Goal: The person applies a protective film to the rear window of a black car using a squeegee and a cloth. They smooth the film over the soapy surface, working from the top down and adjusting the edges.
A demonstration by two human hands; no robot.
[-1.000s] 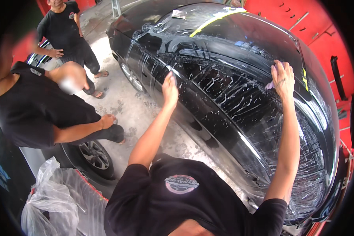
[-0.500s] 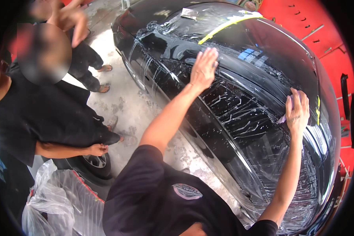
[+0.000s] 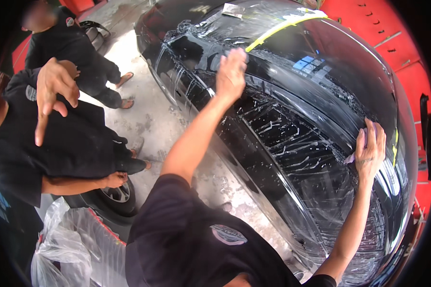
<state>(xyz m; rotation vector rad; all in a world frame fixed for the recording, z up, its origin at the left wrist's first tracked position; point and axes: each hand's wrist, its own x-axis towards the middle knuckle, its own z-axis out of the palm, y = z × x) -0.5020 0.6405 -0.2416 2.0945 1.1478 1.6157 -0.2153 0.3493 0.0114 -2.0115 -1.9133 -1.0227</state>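
A glossy black car body [image 3: 268, 74] spreads in front of me, wet and partly covered by wrinkled clear film [image 3: 292, 129] with whitish streaks and drops. My left hand [image 3: 231, 74] rests on its upper ridge, fingers stretched out and slightly blurred, near the end of a yellow tape strip [image 3: 282, 31]. Farther right, my right hand [image 3: 370, 152] presses on the same ridge. Its fingers are closed over a purple cloth [image 3: 351, 158], mostly hidden beneath them.
At left stand two people in black, one nearer person [image 3: 72, 138] with a raised hand [image 3: 55, 93]. Below them are a car wheel [image 3: 115, 193] and crumpled clear plastic sheeting [image 3: 62, 239]. A red panel [image 3: 392, 52] stands beyond the car at right. A small pale card [image 3: 233, 10] lies on the car.
My left hand has slid left along the ridge, while my right hand shifted slightly right and down with the purple cloth. The nearer person's hand has come up in front of their body.
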